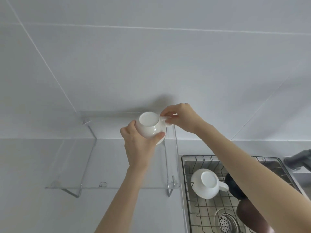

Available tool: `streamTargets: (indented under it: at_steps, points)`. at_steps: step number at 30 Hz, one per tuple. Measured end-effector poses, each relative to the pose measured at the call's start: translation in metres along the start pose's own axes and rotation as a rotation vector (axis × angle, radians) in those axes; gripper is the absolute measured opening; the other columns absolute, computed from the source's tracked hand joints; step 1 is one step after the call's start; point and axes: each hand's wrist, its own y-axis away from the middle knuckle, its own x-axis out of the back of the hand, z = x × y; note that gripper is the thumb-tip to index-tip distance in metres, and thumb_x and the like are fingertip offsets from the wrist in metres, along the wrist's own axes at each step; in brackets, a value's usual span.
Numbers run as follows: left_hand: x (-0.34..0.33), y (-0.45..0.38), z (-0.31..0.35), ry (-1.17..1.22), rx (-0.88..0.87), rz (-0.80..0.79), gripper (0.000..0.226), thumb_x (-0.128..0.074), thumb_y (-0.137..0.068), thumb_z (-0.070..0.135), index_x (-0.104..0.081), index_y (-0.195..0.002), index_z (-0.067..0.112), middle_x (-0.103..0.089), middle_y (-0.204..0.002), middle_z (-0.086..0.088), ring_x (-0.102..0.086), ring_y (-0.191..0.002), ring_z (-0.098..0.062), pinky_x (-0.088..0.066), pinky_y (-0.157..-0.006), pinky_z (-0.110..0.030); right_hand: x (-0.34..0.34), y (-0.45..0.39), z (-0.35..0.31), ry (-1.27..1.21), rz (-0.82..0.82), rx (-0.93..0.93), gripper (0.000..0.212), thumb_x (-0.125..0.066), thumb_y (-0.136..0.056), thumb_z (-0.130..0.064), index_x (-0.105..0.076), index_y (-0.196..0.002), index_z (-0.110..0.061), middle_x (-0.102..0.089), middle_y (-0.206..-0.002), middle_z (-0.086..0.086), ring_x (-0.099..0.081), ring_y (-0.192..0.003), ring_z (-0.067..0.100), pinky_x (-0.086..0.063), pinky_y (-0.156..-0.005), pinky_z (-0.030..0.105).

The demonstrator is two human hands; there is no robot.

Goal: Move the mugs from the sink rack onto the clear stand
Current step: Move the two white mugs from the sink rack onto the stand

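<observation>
Mug [152, 126], upturned, held over clear stand [170, 165]: left hand [139, 142] cups its body, right hand [182, 117] pinches its handle at three o'clock.

The mug [152, 126] held over the clear stand [87, 167] is glossy plain white; a second mug [207, 183] in the sink rack [202, 211] is the same white; the rack wire is dark over steel grey; the wall tiles [151, 56] are pale grey-white; two dark, perhaps brown, mugs [235, 187] sit half hidden.
</observation>
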Motion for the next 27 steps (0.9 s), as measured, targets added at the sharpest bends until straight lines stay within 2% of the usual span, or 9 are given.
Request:
streamTargets:
  at_steps: [3, 9, 11, 14, 17, 20, 22, 24, 27]
  points:
    - [-0.005, 0.0, -0.001, -0.013, -0.003, 0.026, 0.089, -0.083, -0.051, 0.036, -0.038, -0.125, 0.014, -0.036, -0.117, -0.001, -0.051, -0.106, -0.024, -0.035, -0.08, -0.025, -0.003, -0.003, 0.004, -0.025, 0.034, 0.009, 0.028, -0.056, -0.073, 0.008, -0.07, -0.091, -0.007, -0.073, -0.091, 0.011, -0.067, -0.089, 0.023, -0.053, -0.081, 0.028]
    - [-0.016, -0.003, -0.001, -0.111, -0.025, 0.074, 0.088, -0.081, -0.051, 0.042, -0.037, -0.121, 0.009, -0.039, -0.124, -0.007, -0.051, -0.111, -0.03, -0.043, -0.076, -0.034, -0.004, -0.006, 0.009, -0.08, 0.083, -0.011, 0.026, -0.06, -0.074, 0.009, -0.07, -0.094, -0.003, -0.072, -0.097, 0.011, -0.064, -0.081, 0.014, -0.045, -0.068, -0.001]
    - [-0.016, -0.002, -0.002, -0.14, -0.021, 0.071, 0.09, -0.08, -0.052, 0.045, -0.036, -0.122, 0.009, -0.039, -0.127, -0.007, -0.049, -0.116, -0.03, -0.046, -0.078, -0.039, -0.005, -0.006, 0.009, -0.086, 0.076, -0.022, 0.029, -0.059, -0.075, 0.009, -0.07, -0.098, -0.004, -0.072, -0.101, 0.01, -0.065, -0.088, 0.015, -0.047, -0.075, 0.003]
    - [-0.015, 0.0, 0.001, -0.139, -0.051, 0.045, 0.095, -0.078, -0.055, 0.046, -0.032, -0.128, 0.006, -0.037, -0.135, -0.011, -0.039, -0.127, -0.03, -0.044, -0.09, -0.042, -0.001, -0.002, 0.01, -0.014, 0.034, -0.014, 0.04, -0.056, -0.079, 0.005, -0.063, -0.115, -0.011, -0.066, -0.12, 0.007, -0.06, -0.11, 0.02, -0.046, -0.097, 0.025]
    - [-0.012, 0.012, 0.017, -0.101, -0.182, 0.032, 0.092, -0.074, -0.065, 0.04, -0.027, -0.136, 0.006, -0.03, -0.145, -0.014, -0.026, -0.137, -0.028, -0.029, -0.104, -0.028, 0.015, 0.015, 0.015, -0.082, 0.068, -0.066, 0.047, -0.054, -0.084, 0.0, -0.051, -0.128, -0.015, -0.059, -0.129, 0.006, -0.054, -0.12, 0.017, -0.041, -0.1, 0.024]
    - [-0.011, 0.04, 0.04, 0.028, -0.436, 0.042, 0.056, -0.067, -0.076, 0.028, -0.049, -0.124, 0.007, -0.046, -0.135, -0.014, -0.043, -0.126, -0.02, -0.029, -0.099, -0.012, 0.033, 0.049, 0.032, -0.298, 0.194, -0.174, 0.041, -0.053, -0.086, -0.004, -0.052, -0.125, -0.017, -0.062, -0.121, 0.009, -0.058, -0.113, 0.018, -0.044, -0.099, 0.028]
    - [-0.016, 0.068, 0.044, 0.117, -0.592, -0.038, 0.034, -0.062, -0.079, 0.019, -0.059, -0.111, 0.006, -0.061, -0.118, -0.009, -0.052, -0.11, -0.01, -0.038, -0.094, -0.011, 0.037, 0.08, 0.055, -0.348, 0.267, -0.262, 0.033, -0.052, -0.087, -0.006, -0.057, -0.118, -0.016, -0.065, -0.111, 0.007, -0.061, -0.108, 0.018, -0.046, -0.097, 0.03]
    - [-0.029, 0.094, 0.034, 0.148, -0.634, -0.183, 0.025, -0.061, -0.08, 0.016, -0.063, -0.104, 0.01, -0.066, -0.106, -0.002, -0.055, -0.099, -0.002, -0.043, -0.089, -0.012, 0.032, 0.112, 0.08, -0.367, 0.335, -0.373, 0.028, -0.052, -0.086, -0.006, -0.061, -0.111, -0.016, -0.067, -0.106, 0.007, -0.062, -0.104, 0.02, -0.047, -0.098, 0.036]
    - [-0.06, 0.124, 0.009, 0.079, -0.431, -0.455, 0.031, -0.063, -0.077, 0.021, -0.062, -0.108, 0.016, -0.066, -0.106, 0.001, -0.059, -0.098, -0.005, -0.049, -0.089, -0.022, 0.013, 0.159, 0.117, -0.274, 0.355, -0.553, 0.025, -0.051, -0.087, -0.007, -0.063, -0.109, -0.01, -0.068, -0.113, 0.011, -0.061, -0.1, 0.017, -0.044, -0.089, 0.029]
